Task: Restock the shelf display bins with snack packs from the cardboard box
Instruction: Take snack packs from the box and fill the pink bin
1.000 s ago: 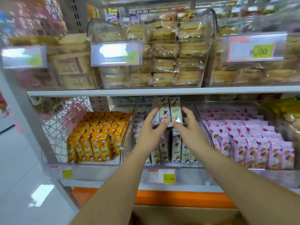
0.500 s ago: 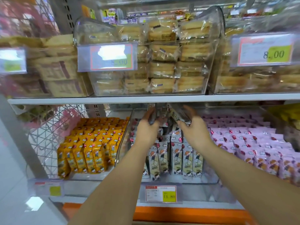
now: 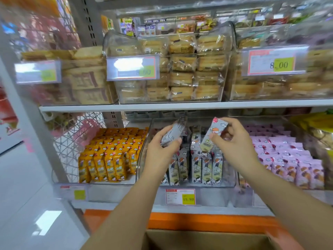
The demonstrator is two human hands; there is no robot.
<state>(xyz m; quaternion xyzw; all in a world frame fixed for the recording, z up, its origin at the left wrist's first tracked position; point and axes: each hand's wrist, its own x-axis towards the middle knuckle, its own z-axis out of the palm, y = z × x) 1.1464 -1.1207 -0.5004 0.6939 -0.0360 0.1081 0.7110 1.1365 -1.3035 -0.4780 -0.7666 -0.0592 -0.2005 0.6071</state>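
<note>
Left hand (image 3: 161, 152): fingers and thumb curled round a slim grey foil snack pack (image 3: 174, 131), over the clear plastic middle bin (image 3: 142, 159).
Right hand (image 3: 236, 141): pinching a second grey cartoon-printed pack (image 3: 212, 135), tilted above the back rows.
Doing it well: I'd stand each upright, face forward, behind the front row.
Pack looks: glossy, light, probably crinkly.
Brown cardboard box (image 3: 207, 239): at the shelf foot.

left hand (image 3: 161, 149) raised, fingers curled, gripping | right hand (image 3: 236, 141) raised, fingers pinching
</note>
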